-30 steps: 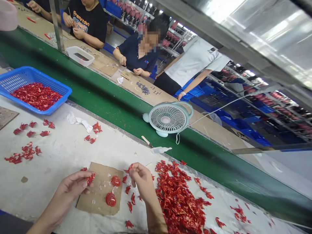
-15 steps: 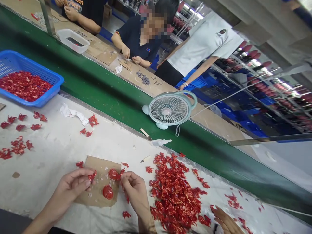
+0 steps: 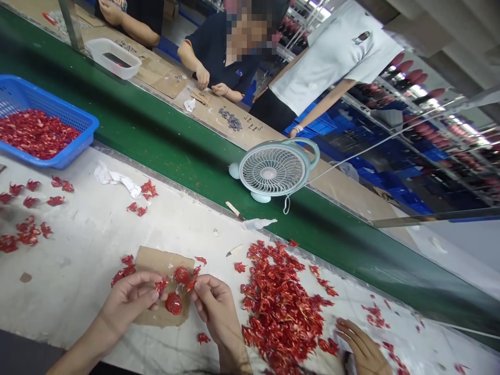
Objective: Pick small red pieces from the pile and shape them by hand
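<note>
My left hand [image 3: 130,300] pinches a small red piece [image 3: 161,285] at its fingertips, over a scrap of brown cardboard [image 3: 156,260]. My right hand [image 3: 213,303] is closed on another small red piece [image 3: 191,285] just beside it. Two round red blobs [image 3: 174,303] sit on the cardboard between my hands. A large heap of red pieces [image 3: 283,299] lies to the right of my right hand. Another person's hand [image 3: 361,351] rests at the heap's lower right.
A blue basket [image 3: 62,156] of red pieces stands at the far left. Small groups of red pieces [image 3: 29,234] and crumpled white paper [image 3: 115,178] lie on the white table. A small fan [image 3: 273,169] sits on the green conveyor [image 3: 164,151]. Other people work across it.
My hands have drawn closer together over the cardboard, and the left hand's red piece has moved towards the right hand's. Another person's hand has come in at the lower right.
</note>
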`<act>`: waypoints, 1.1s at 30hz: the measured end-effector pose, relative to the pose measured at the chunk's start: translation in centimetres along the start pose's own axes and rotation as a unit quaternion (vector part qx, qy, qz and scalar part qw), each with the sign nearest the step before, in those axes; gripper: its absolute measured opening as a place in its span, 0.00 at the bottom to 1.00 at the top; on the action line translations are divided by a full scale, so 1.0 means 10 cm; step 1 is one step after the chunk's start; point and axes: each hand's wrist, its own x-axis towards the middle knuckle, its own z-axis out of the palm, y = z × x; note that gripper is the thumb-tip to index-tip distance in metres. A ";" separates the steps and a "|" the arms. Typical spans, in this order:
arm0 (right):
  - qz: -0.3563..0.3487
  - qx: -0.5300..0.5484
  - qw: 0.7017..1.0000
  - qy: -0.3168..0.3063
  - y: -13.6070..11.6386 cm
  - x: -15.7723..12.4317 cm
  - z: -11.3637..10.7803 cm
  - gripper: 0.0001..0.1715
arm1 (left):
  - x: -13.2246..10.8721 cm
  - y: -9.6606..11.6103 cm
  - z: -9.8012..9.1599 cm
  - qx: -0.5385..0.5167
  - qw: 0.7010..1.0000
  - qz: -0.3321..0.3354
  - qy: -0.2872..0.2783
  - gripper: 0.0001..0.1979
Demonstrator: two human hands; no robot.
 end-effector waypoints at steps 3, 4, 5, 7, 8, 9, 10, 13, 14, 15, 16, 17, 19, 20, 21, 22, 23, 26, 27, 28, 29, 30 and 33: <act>0.019 0.026 0.999 -0.025 -0.13 -0.10 0.08 0.27 | -0.04 -0.09 0.10 0.004 1.000 0.007 0.017 0.23; 0.020 0.032 0.999 -0.031 -0.16 -0.13 0.11 0.27 | -0.05 -0.12 0.13 0.007 1.000 0.008 0.023 0.24; 0.016 0.036 0.999 -0.037 -0.17 -0.15 0.13 0.27 | -0.06 -0.15 0.14 0.009 1.000 0.008 0.028 0.24; 0.001 0.042 0.998 -0.049 -0.15 -0.19 0.18 0.26 | -0.06 -0.20 0.15 0.014 0.999 0.005 0.035 0.25; -0.008 0.043 0.998 -0.055 -0.12 -0.19 0.20 0.25 | -0.06 -0.21 0.15 0.015 0.999 0.004 0.036 0.25; -0.018 0.044 0.997 -0.059 -0.09 -0.20 0.23 0.24 | -0.06 -0.23 0.15 0.015 0.999 0.003 0.036 0.25; -0.027 0.046 0.997 -0.059 -0.05 -0.19 0.25 0.23 | -0.06 -0.24 0.14 0.015 0.999 0.003 0.034 0.24; -0.059 0.063 0.996 -0.035 0.03 -0.18 0.30 0.19 | -0.05 -0.26 0.12 0.017 1.000 0.005 0.025 0.22; -0.069 0.068 0.995 -0.027 0.04 -0.17 0.31 0.18 | -0.05 -0.27 0.11 0.019 1.000 0.007 0.022 0.22; -0.076 0.067 0.995 -0.022 0.04 -0.17 0.32 0.18 | -0.05 -0.29 0.11 0.021 1.000 0.009 0.020 0.21; -0.082 0.062 0.995 -0.021 0.02 -0.18 0.33 0.17 | -0.05 -0.30 0.10 0.023 0.999 0.011 0.019 0.21; -0.087 0.053 0.995 -0.022 0.00 -0.18 0.33 0.17 | -0.05 -0.32 0.09 0.025 0.999 0.013 0.018 0.21; -0.101 0.034 0.994 -0.023 -0.05 -0.19 0.33 0.17 | -0.04 -0.35 0.07 0.029 0.999 0.017 0.018 0.21; -0.110 0.028 0.993 -0.019 -0.06 -0.20 0.34 0.16 | -0.04 -0.35 0.06 0.031 0.999 0.017 0.018 0.21; -0.120 0.026 0.992 -0.011 -0.05 -0.21 0.34 0.16 | -0.04 -0.36 0.06 0.033 0.999 0.018 0.018 0.21; -0.129 0.025 0.991 -0.001 -0.02 -0.21 0.35 0.15 | -0.04 -0.36 0.05 0.034 0.999 0.017 0.018 0.21; -0.136 0.023 0.990 0.010 0.03 -0.22 0.36 0.15 | -0.04 -0.36 0.05 0.034 0.999 0.017 0.019 0.21; -0.145 0.018 0.988 0.056 0.23 -0.23 0.41 0.17 | -0.03 -0.37 0.06 0.029 0.999 0.018 0.024 0.21; -0.145 0.017 0.987 0.071 0.29 -0.24 0.43 0.17 | -0.02 -0.37 0.07 0.027 0.999 0.020 0.027 0.21; -0.144 0.015 0.986 0.084 0.33 -0.25 0.44 0.18 | -0.02 -0.38 0.08 0.023 0.999 0.021 0.031 0.22; -0.143 0.014 0.985 0.091 0.37 -0.26 0.44 0.18 | -0.01 -0.39 0.09 0.021 0.999 0.024 0.036 0.24; -0.142 0.013 0.985 0.094 0.39 -0.26 0.45 0.17 | 0.00 -0.40 0.09 0.024 0.998 0.030 0.040 0.24; -0.140 0.014 0.986 0.090 0.38 -0.28 0.43 0.13 | 0.01 -0.44 0.12 0.052 0.996 0.059 0.044 0.23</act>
